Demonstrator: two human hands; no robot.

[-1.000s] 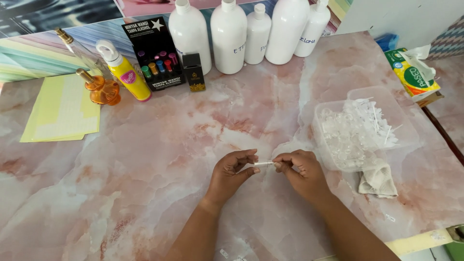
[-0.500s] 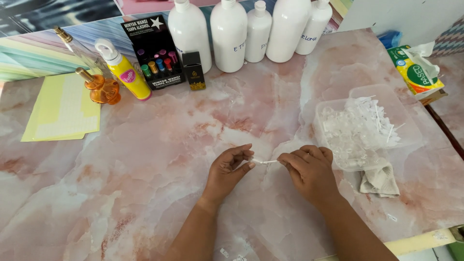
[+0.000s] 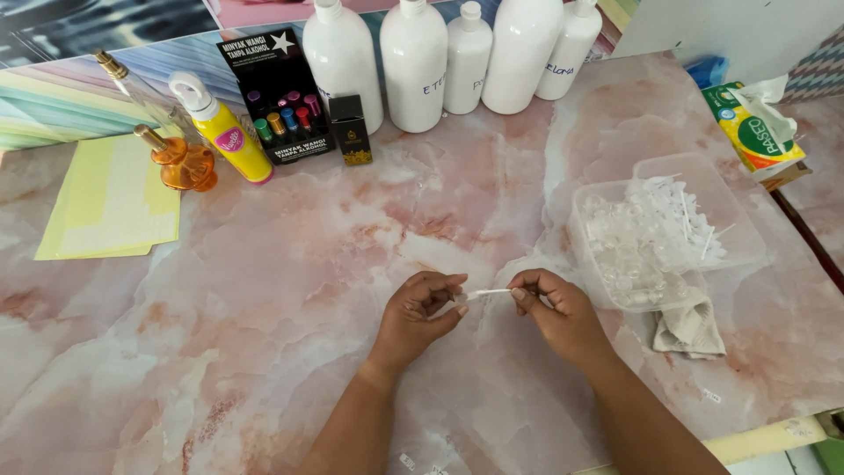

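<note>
Both hands (image 3: 422,312) (image 3: 556,312) unmoved, thin white tube (image 3: 489,292) lies left-right between them.

both hands low and centred, fingertips facing
left hand (image 3: 420,312) and right hand (image 3: 556,312) pinched shut — forearms angled inward, wrists slightly bent

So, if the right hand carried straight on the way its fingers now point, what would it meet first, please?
The right hand points leftward along the thin white tube, so it would likely meet the fingertips of the left hand, which pinches the tube's other end, at about the same height.
</note>
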